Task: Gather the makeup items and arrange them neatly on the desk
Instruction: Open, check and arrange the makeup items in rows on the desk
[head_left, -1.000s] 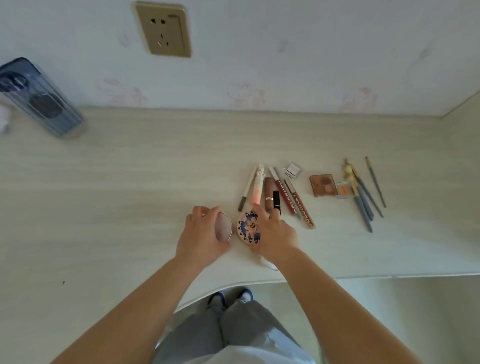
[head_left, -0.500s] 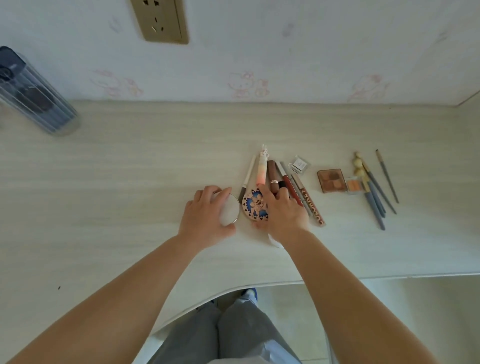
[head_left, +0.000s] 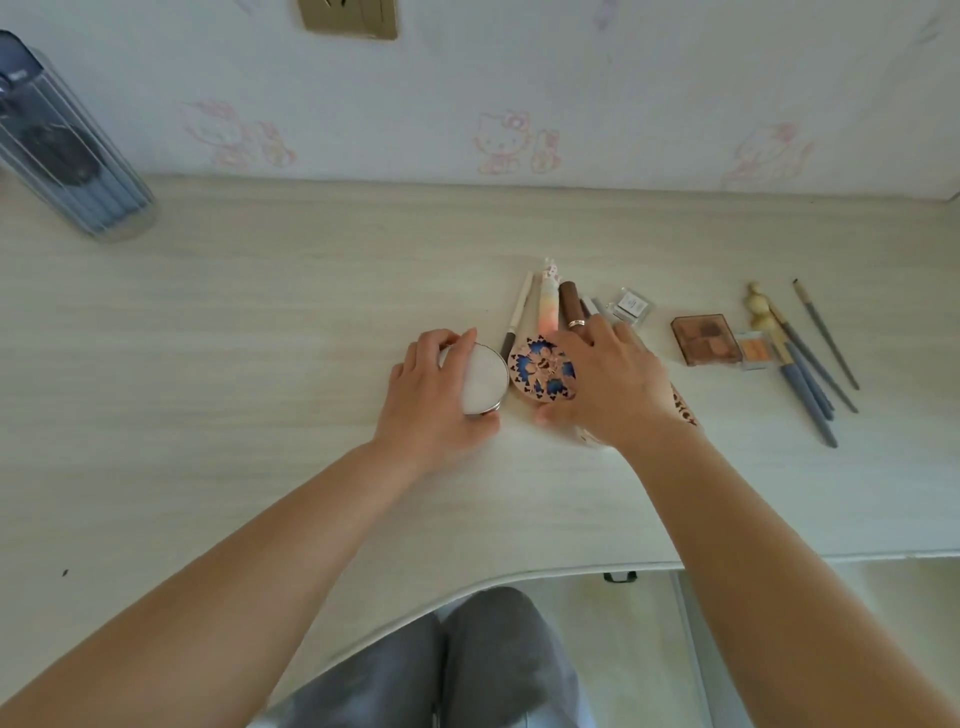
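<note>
My left hand (head_left: 431, 395) grips a round white compact (head_left: 483, 382) lying on the desk, fingers curled over its far edge and thumb under its near edge. Right beside it lies a round compact with a blue flower pattern (head_left: 540, 371); my right hand (head_left: 608, 384) rests over its right side, fingers spread across several lip pencils and tubes (head_left: 550, 301). A brown eyeshadow palette (head_left: 704, 338), a small orange blush pan (head_left: 756, 351), a small clear box (head_left: 631, 304) and several blue-handled brushes (head_left: 805, 358) lie in a row further right.
A tall blue ribbed container (head_left: 67, 150) stands at the back left on the pale wooden desk (head_left: 260, 338). The wall with a socket (head_left: 348, 18) runs along the back. The desk's curved front edge is near my grey-clad knees (head_left: 467, 665).
Both hands have slid the two round compacts slightly away from me, closer to the row of pencils. The view has tilted down and moved nearer.
</note>
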